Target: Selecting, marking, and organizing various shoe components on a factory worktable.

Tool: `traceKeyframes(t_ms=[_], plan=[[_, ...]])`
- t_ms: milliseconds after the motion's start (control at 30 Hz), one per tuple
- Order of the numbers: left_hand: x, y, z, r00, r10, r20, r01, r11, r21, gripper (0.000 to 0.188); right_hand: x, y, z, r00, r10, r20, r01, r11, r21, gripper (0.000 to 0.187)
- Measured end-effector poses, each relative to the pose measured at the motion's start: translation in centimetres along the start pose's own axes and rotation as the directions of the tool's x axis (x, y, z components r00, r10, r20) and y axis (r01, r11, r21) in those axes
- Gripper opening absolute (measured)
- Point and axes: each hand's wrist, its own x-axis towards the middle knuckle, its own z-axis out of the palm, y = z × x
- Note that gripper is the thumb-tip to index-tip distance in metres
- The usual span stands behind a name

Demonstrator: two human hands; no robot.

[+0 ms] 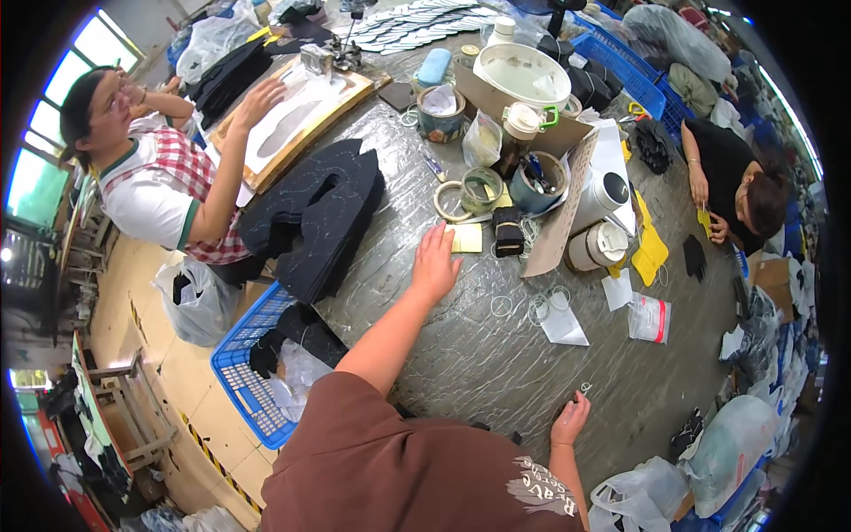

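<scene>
My left hand (434,263) reaches out over the dark table, its fingers extended and lying at the left edge of a small yellow notepad (469,238). Just right of the pad is a black bundle (508,232). Near the front of the table, my right hand (569,421) has its fingertips pinched together at a small pale rubber band (586,387). More thin loops, like the rubber band (502,306), lie between my hands, some beside a white paper piece (565,321).
Tape rolls (481,189), a cup of pens (539,183), lidded cups (598,246) and a white bucket (523,75) crowd the middle. A black fabric stack (321,222) and blue basket (254,372) are at left. Co-workers sit at left (168,177) and right (736,182).
</scene>
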Motion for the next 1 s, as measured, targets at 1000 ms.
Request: traceKeyframes(t_ms=[1000], plan=[[8.6,-3.1,1.7,0.98,0.165,0.111,-0.169,0.985,0.024,0.019,6.2,-8.2,5.7,0.914,-0.229,0.334,0.306,0.931,-0.199,0.058]])
